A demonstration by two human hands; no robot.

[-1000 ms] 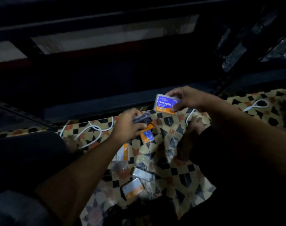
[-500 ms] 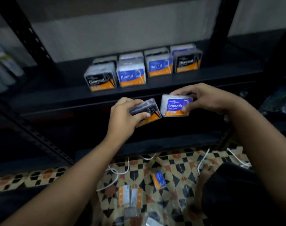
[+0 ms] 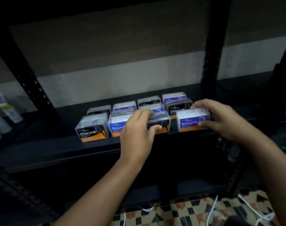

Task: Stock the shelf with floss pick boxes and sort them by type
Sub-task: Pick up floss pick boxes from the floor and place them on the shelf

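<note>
My left hand [image 3: 139, 132] grips a dark charcoal floss pick box [image 3: 160, 122] at the front of the black shelf [image 3: 57, 144]. My right hand [image 3: 217, 118] holds a clear box labelled Smooth [image 3: 190, 120] with a blue and orange label, just right of the other one. Several boxes stand on the shelf in two rows: a Charcoal box [image 3: 92, 129] at the front left, a Round box [image 3: 117, 124] beside it, another Charcoal box [image 3: 178, 106] behind my hands. The rear boxes are partly hidden.
Black perforated uprights [image 3: 211, 51] frame the shelf bay. White bottles [image 3: 3, 110] stand at the far left. Below, a patterned tiled floor [image 3: 188, 211] shows with white cords [image 3: 212, 207] on it. A lower shelf board [image 3: 155, 193] is dark.
Both hands rose from the floor to the shelf, each carrying its box, and the view tilted upward. The boxes now sit at the shelf's front row level.
</note>
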